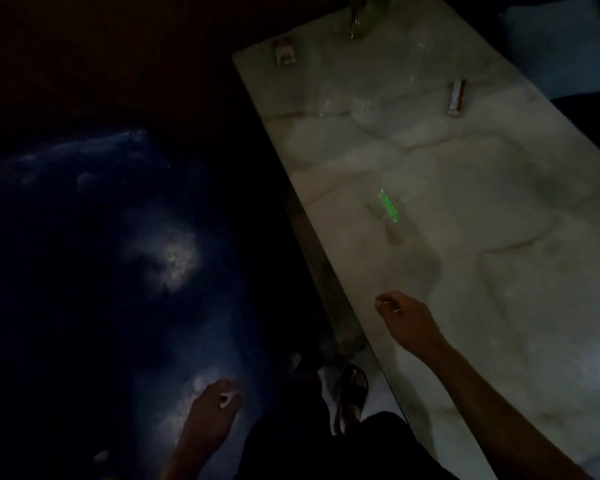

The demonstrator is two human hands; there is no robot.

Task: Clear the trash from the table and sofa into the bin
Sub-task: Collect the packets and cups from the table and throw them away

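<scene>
- Very dim here, and I'm looking down along a pale marble-patterned counter point(499, 271) that runs from my right side up toward the far end.
- My right hand point(407, 322) is out over the near-left part of the counter, knuckles up, fingers point(383, 301) curled in loosely. There's a small pale fleck at the fingertips, but I cannot tell whether I'm pinching something or it's only light on a nail.
- My left hand point(210, 410) hangs low beside my leg, over the dark glossy floor point(84, 254). The fingers are curled and there's a small pale bit at the tips; too dark to say if it's held trash.
- Trash still on the counter: a small carton-like pack point(284, 51) lies near the far left edge.
- A slim wrapper or bar-shaped pack point(457, 98) lies well apart from it, toward the far right side.
- Between the two, faint glints suggest something clear and crumpled point(361, 105), possibly plastic; I can't make out its shape.
- At the very far end a glassy greenish object point(359, 15) is cut off by the top of the view.
- A green streak of light point(388, 206) glows on the middle of the counter, well ahead of my right hand.
- My foot in a dark slide sandal point(352, 386) stands just beside the counter's near edge.
- Something pale like a cushion point(555, 46) sits beyond the counter at upper right.
</scene>
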